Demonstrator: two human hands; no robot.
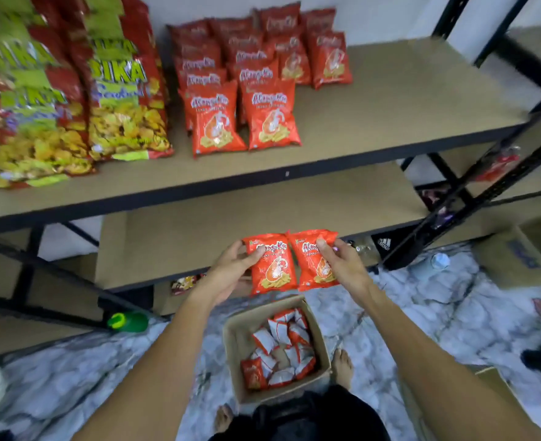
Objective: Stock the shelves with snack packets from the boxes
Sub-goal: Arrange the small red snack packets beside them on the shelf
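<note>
Two orange prawn-cracker packets are held in the air above the open cardboard box (pixel 236 338) on the floor, just in front of the lower shelf (pixel 263 214). The left hand (pixel 231 268) pinches the left packet (pixel 274 268) near its upper left corner, thumb on the printed face. The right hand (pixel 342 265) pinches the right packet (pixel 313 268) the same way at its upper right. The packets lie side by side with their inner edges touching.

The step in hand looks like carrying the pair up to the upper shelf (pixel 406 100). There, stocked packets (pixel 240 90) of the same kind stand in rows to the right of the large chip bags (pixel 72 90). To do this well, I judge each packet should extend a row at its near end, or start a new row on the bare board to the right. It should be set on its bottom seam and leaned back against the packet behind, so that it does not slide flat. A light pinch seems wise, since the bags look puffed and the contents are probably brittle. The nearest standing packets should not be knocked as the hands come in.

Each held packet has its long axis running near to far. The top seam points toward the shelves and the bottom seam toward the person, with the logo facing the camera. The two are roughly parallel.
</note>
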